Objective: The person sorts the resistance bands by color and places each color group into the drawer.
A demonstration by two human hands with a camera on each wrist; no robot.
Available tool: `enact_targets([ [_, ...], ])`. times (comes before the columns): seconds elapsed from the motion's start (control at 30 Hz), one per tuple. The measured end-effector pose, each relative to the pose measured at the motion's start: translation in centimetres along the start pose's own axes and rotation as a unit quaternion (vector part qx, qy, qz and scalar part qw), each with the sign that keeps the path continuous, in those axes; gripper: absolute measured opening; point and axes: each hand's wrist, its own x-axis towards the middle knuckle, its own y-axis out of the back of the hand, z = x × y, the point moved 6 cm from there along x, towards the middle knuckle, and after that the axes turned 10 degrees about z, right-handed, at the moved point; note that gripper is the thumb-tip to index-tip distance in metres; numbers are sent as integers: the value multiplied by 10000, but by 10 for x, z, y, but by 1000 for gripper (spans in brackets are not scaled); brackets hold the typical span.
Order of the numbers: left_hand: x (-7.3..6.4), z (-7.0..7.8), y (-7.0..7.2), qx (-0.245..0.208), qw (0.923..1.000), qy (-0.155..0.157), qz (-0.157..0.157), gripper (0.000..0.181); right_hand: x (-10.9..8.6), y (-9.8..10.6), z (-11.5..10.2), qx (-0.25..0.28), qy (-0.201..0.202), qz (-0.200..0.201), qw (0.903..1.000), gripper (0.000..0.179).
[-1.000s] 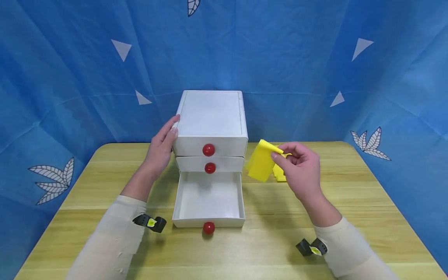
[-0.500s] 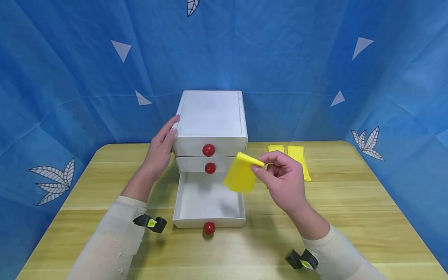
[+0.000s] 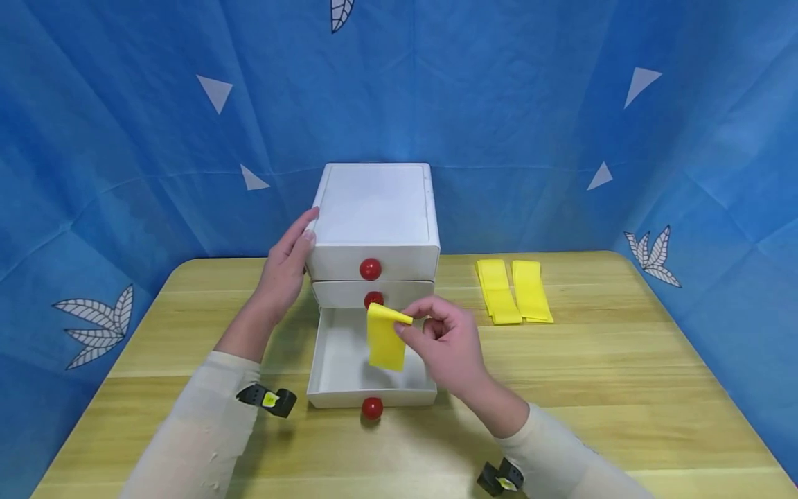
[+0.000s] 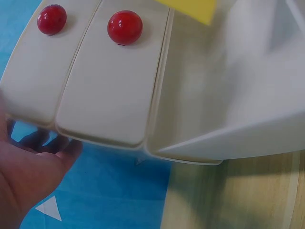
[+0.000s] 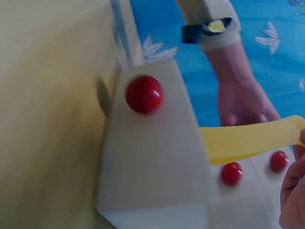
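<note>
A white drawer cabinet (image 3: 377, 204) with red knobs stands on the wooden table, its bottom drawer (image 3: 337, 350) pulled out. My left hand (image 3: 280, 274) rests against the cabinet's left side, its fingers reaching along the upper edge. Between thumb and fingers my right hand (image 3: 449, 346) pinches a folded yellow strip (image 3: 385, 343) by its upper end. The strip hangs over the bottom drawer, and its lower part also shows in the right wrist view as a yellow band (image 5: 243, 140). I see nothing lying in the visible part of that drawer.
Two more folded yellow strips (image 3: 499, 294) lie side by side on the table, right of the cabinet. The upper two drawers are closed. A blue patterned curtain (image 3: 530, 125) hangs behind the table (image 3: 623, 388).
My right hand has carried the yellow strip leftward from beside the cabinet to above the pulled-out drawer, uncovering the two strips on the table. My left hand has stayed at the cabinet's side.
</note>
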Motion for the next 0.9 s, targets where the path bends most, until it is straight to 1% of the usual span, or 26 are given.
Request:
enact_targets([
  [0.13,-1,0,0,21,10000,-3,11,50,-8,-18,8,14,-179,-93,9998,11],
  [0.23,-1,1,0,-2,10000,-12,12,50,-12,-30,10,70,-280,-115,9995,11],
  [0.33,-1,1,0,-20,10000,-53,17,50,-16,-40,11,182,-419,-53,9989,10],
  [0.43,-1,1,0,-13,10000,-55,20,50,-19,-46,17,231,-690,66,9973,9],
  [0.53,-1,1,-1,-7,10000,-42,16,50,-22,-49,26,18,-969,185,9951,9],
  [0.6,0,1,-1,-5,10000,-42,10,50,-23,-48,32,-234,-1113,244,9932,9],
  [0.77,0,1,0,16,10000,-54,8,50,-21,-41,43,-879,-1239,321,9879,9],
  [0.9,-1,1,0,41,10000,-17,12,50,-18,-35,44,-1142,-1305,313,9844,8],
])
